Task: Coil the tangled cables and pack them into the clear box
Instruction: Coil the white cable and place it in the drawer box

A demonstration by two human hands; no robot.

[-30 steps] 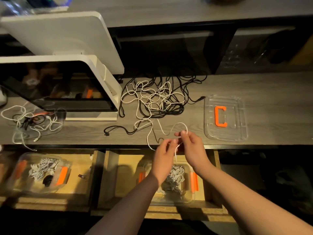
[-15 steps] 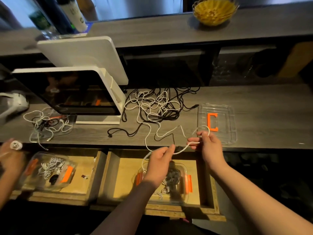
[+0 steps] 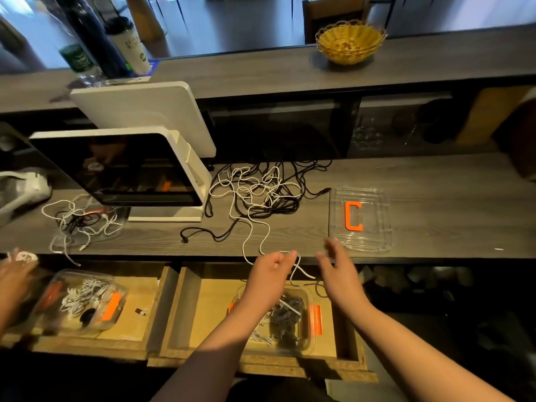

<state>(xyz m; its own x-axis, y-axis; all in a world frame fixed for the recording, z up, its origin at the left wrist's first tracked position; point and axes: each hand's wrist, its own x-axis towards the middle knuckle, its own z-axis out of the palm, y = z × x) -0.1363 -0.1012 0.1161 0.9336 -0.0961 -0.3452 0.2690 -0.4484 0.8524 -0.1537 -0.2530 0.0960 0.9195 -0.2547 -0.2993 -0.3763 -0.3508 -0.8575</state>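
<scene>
Sprawling across the worktop [image 3: 435, 198], tangled cables [image 3: 261, 195], one white cable [image 3: 252, 227] trailing near-edge to left hand [image 3: 268, 268], fingers [image 3: 285, 258] pinched on it. Right hand [image 3: 336, 268] just beside, fingers spread, empty, blurred. Clear box [image 3: 307, 340] straight below in drawer [image 3: 171, 309].

Two clear boxes sat in two open drawers: one box [image 3: 277, 320] in the middle, another box [image 3: 84, 303] to the left. Two clear lids lay on the counter [image 3: 449, 204]: one lid [image 3: 359, 219] at right, one lid [image 3: 90, 227] under a small tangle. Two cable tangles, two white screens and one yellow basket [image 3: 349, 42] were visible.
</scene>
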